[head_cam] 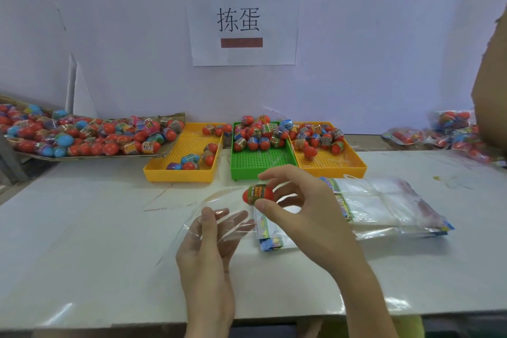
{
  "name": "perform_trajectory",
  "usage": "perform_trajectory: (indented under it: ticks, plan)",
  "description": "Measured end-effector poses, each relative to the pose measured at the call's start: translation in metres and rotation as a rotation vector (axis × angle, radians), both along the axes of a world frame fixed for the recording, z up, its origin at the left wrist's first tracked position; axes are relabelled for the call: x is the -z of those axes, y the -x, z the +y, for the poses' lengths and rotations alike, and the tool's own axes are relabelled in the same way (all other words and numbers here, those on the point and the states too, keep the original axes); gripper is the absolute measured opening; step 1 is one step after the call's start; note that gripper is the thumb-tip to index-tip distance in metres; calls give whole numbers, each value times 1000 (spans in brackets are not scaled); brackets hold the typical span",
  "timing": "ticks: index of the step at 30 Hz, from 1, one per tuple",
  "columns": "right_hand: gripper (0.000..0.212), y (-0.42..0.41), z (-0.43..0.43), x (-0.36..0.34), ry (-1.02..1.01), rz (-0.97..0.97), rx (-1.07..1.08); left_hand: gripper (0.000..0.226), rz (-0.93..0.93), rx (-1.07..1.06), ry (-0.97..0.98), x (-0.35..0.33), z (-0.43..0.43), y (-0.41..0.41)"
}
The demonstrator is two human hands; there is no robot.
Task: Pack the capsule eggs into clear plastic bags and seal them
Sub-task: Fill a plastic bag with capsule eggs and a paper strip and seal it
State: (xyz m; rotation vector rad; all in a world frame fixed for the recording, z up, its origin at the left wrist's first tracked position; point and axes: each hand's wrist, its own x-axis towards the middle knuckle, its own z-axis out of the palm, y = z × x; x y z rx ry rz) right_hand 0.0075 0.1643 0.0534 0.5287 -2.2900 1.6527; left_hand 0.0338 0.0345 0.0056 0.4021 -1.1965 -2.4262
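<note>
Centre frame, we see the right hand (299,200) pinching a red capsule egg (258,194) between thumb and fingertips, above the white tabletop (96,241). Lower centre, the left hand (211,239) grips a clear plastic bag (219,217), thumb over the film, fingers behind.

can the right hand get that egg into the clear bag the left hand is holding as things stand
Probably yes. The right hand pinches the red egg just above and beside the clear bag, which the left hand holds with fingers inside it. Nothing lies between them, though whether the bag's mouth is spread wide enough is hard to tell.
</note>
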Motion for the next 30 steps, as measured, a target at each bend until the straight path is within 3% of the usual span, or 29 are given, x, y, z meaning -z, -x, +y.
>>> perform_trajectory:
  ticks: [11,18,26,30]
  plan:
    - [26,2,-12,8,-73,70,94,35,20,4,6,1,-2,1]
    - [22,4,-5,8,10,-48,-8,38,37,19,46,4,-3,1]
    - [24,4,-5,10,-21,-19,-58,39,47,24,77,7,-3,2]
    - [32,7,-2,11,-3,35,72,44,23,41,91,7,-4,2]
